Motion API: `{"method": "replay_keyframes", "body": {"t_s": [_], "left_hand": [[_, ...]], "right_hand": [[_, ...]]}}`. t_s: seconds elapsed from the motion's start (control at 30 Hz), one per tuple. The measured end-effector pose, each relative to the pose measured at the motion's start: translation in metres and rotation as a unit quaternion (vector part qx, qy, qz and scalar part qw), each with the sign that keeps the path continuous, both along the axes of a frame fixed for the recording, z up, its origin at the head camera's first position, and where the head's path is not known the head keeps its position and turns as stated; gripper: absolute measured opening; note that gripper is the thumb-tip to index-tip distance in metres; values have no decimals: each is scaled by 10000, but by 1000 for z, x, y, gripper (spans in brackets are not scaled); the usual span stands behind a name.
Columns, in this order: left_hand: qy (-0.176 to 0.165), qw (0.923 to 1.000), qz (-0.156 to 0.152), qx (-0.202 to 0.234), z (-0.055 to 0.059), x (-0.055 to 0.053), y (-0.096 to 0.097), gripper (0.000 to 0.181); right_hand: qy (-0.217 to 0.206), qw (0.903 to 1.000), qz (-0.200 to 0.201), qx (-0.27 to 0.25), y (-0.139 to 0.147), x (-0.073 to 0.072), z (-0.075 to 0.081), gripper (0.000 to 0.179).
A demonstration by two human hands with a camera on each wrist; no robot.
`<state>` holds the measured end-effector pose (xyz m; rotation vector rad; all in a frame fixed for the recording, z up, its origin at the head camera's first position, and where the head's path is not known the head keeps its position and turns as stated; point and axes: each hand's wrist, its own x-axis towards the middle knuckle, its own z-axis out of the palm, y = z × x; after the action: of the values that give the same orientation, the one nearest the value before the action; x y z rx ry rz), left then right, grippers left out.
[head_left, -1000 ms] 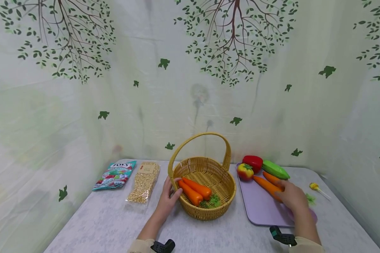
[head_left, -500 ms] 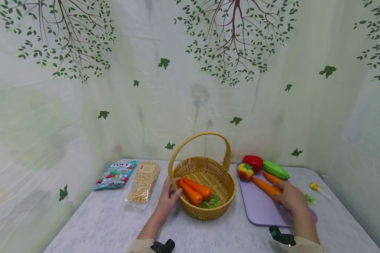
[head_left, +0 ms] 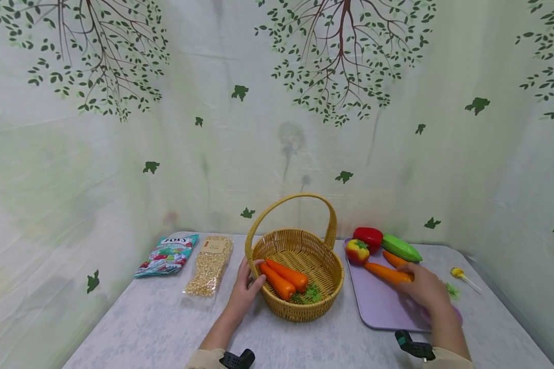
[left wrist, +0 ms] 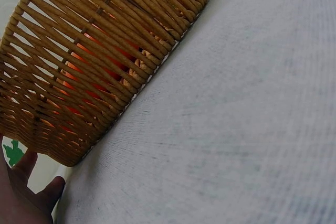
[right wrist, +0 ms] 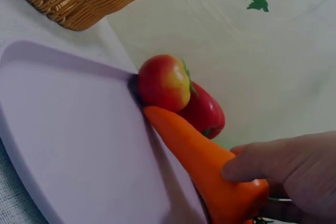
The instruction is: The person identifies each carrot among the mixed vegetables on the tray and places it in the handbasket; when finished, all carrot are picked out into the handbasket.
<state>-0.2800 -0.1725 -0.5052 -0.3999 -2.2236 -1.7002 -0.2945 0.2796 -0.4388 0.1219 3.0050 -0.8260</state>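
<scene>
My left hand [head_left: 244, 292] holds the left side of a wicker basket [head_left: 300, 311] in the head view, fingers at the rim near the handle and thumb against the outer wall. Inside lie two orange carrots [head_left: 283, 279] with green tops. Over a lilac tray [head_left: 378, 310], my right hand [head_left: 427, 289] pinches another carrot [head_left: 383, 272] by its thick end. In the right wrist view, the thumb presses on this carrot [right wrist: 194, 153], whose tip points towards a red-and-yellow fruit [right wrist: 164, 82]. A further carrot [head_left: 394, 258] lies behind it, partly hidden by the hand.
A red pepper [head_left: 368, 238] and a long green vegetable [head_left: 402, 247] lie at the tray's back edge. Right of the tray is a yellow lollipop [head_left: 463, 277]. On the left sit a blue snack bag [head_left: 168, 256] and a clear bag of kernels [head_left: 210, 266].
The carrot in my right hand has shifted slightly left and turned flatter, its tip now lower near the red-and-yellow fruit. My left hand and the basket stay where they were.
</scene>
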Motion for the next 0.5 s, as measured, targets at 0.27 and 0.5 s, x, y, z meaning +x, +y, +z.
{"method": "replay_keyframes", "body": {"t_s": [0.27,0.5], "left_hand": [[13,10000,-39,28,0,0,0,41],[13,10000,-27,38,-2,-1,0,41]], "right_hand": [[-92,9971,-38,-759,4,4,4,51],[293,9960,-4,-849,0,7,11,46]]}}
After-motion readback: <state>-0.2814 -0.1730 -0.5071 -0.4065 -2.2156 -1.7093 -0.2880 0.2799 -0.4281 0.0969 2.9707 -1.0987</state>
